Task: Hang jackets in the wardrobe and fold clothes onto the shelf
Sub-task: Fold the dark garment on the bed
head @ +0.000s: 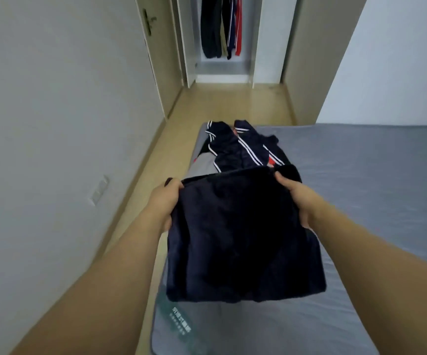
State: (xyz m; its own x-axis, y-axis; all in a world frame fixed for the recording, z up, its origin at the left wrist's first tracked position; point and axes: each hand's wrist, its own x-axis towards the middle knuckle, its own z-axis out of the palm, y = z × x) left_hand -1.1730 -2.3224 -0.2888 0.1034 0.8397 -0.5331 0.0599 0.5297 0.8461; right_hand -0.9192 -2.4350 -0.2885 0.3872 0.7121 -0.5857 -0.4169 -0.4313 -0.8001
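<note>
left hand (167,201): upper left corner of the dark navy garment (238,239) is gripped; fingers are curled round the cloth edge, thumb on top.
dark navy garment: held up between both hands above the near end of the bed (373,188); top edge is stretched roughly level, lower part hangs down toward the mattress. Kind of garment cannot be told; it looks already doubled over.
right hand (296,201): upper right corner is gripped the same way, fingers closed on the fabric.
step judged: fold in progress, garment not yet laid down or shelved.
fold advice: top edge is best kept taut and level so the layers line up; lower hem should be set on the bed first, then the top brought down over it; creases pressed flat before lifting.
striped jackets (240,147): heap lies on the bed just beyond the held garment, navy with white stripes, some red and grey showing beneath; apparently not yet hung.
risk: the fold could land on that heap if laid too far forward; bare mattress nearer the person is better used.
wardrobe (222,42): open, well apart at the far end of the floor; several garments already hang inside.
shelf: cannot be made out clearly.
</note>
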